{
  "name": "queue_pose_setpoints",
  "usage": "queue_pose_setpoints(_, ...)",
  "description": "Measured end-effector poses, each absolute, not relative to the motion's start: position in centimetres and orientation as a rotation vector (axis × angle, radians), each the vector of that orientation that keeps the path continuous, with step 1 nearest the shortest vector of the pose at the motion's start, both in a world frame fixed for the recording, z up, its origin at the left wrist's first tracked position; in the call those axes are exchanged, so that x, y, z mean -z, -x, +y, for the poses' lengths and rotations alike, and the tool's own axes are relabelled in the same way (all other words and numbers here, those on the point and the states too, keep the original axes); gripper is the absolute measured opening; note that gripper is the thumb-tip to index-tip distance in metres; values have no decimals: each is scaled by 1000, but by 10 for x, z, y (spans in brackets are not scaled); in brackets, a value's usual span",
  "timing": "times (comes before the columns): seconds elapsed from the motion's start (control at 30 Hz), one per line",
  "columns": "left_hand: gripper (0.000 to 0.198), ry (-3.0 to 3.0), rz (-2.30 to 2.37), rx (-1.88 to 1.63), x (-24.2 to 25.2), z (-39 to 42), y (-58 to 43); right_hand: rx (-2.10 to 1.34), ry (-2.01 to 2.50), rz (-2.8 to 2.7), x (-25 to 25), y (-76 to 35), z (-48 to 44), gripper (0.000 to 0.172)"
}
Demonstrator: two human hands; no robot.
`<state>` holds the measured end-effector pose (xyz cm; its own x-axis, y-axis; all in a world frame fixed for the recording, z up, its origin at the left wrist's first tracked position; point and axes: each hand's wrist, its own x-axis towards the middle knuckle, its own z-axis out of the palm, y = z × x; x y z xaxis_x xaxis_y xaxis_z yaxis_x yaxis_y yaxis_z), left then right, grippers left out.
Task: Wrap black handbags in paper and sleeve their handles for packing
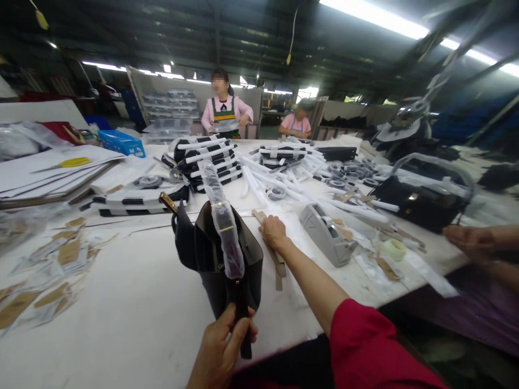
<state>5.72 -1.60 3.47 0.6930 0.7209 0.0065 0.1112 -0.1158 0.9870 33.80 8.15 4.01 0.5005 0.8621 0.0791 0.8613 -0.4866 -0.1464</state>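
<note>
My left hand (227,343) pinches the dark strap end of a black handbag (208,286) at the table's front. The bag stands with its top gaping and its lining showing. Clear plastic wrap (227,232) covers the handle that arches over the opening. To the bag's right, my right hand (273,232) reaches forward with fingers curled down at the top of some brown cardboard strips (277,262). Its fingertips are partly hidden, so whether it grips a strip cannot be made out. A grey tape dispenser (328,237) stands just right of that forearm.
Wrapped black bags (206,156) and white foam tubes (259,186) are heaped across the table. Paper tags (68,251) and yellow scissors (75,162) lie left. On the right, a co-worker's hands (470,237) are near another black handbag (417,200). Two people work behind the table.
</note>
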Motion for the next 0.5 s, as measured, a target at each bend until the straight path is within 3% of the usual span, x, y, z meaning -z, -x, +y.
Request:
queue_pose_setpoints(0.3, 47, -1601, 761, -555, -43, -16, -58, 1, 2535, -1407, -78, -363, 31, 26)
queue_pose_setpoints(0.5, 42, -1581, 765, -602, -40, -17, -58, -58, 2500, -1402, -86, -404, -48, 11)
